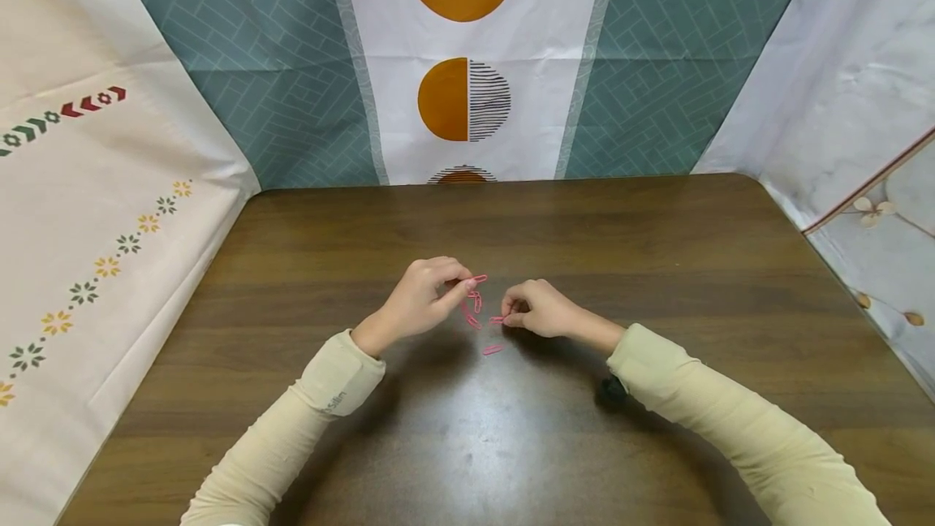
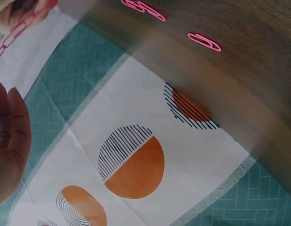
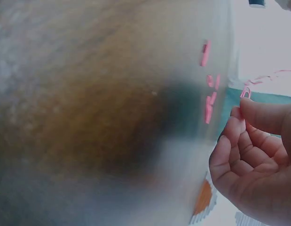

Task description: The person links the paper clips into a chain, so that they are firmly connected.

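Observation:
In the head view my left hand (image 1: 431,295) pinches a pink paper clip at one end of a short chain of linked pink paper clips (image 1: 473,320), which hangs below the fingertips. Close to its right, my right hand (image 1: 540,311) holds another pink paper clip (image 1: 497,320) between thumb and forefinger. The right wrist view shows that pinch on a looped clip (image 3: 246,92) beside the chain. A loose pink paper clip (image 1: 493,349) lies on the table just in front of the hands.
The brown wooden table (image 1: 307,282) stretches around both hands. Patterned cloth (image 1: 292,128) hangs behind it, and pale cloths stand at both sides. A small dark object (image 1: 612,390) sits by the right cuff. More pink clips (image 2: 204,42) lie on the wood in the left wrist view.

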Demonstrator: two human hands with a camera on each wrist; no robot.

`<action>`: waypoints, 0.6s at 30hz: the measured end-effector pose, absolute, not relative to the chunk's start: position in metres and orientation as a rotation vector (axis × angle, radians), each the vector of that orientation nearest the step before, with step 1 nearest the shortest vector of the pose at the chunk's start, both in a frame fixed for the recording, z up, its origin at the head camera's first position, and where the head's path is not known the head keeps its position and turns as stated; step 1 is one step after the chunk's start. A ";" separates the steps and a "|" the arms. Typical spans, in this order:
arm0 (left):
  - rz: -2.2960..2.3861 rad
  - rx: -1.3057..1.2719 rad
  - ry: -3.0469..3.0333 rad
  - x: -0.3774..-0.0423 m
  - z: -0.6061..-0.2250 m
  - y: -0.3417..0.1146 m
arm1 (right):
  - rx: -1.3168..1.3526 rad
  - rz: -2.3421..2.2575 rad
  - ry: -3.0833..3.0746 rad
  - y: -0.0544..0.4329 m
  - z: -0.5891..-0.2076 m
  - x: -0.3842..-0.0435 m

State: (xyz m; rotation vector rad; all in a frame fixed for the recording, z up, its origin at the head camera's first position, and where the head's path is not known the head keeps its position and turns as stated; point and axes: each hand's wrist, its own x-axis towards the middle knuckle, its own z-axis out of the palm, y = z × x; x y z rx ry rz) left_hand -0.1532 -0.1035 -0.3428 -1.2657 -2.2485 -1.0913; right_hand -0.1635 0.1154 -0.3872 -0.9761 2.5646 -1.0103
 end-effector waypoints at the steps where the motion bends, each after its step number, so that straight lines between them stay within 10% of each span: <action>1: -1.093 -1.267 -2.244 -0.153 -0.343 -0.103 | -0.969 -1.025 2.566 0.116 -0.385 -0.163; 18: -1.066 -1.283 -2.262 -0.152 -0.348 -0.102 | -0.795 -1.349 2.469 0.127 -0.356 -0.157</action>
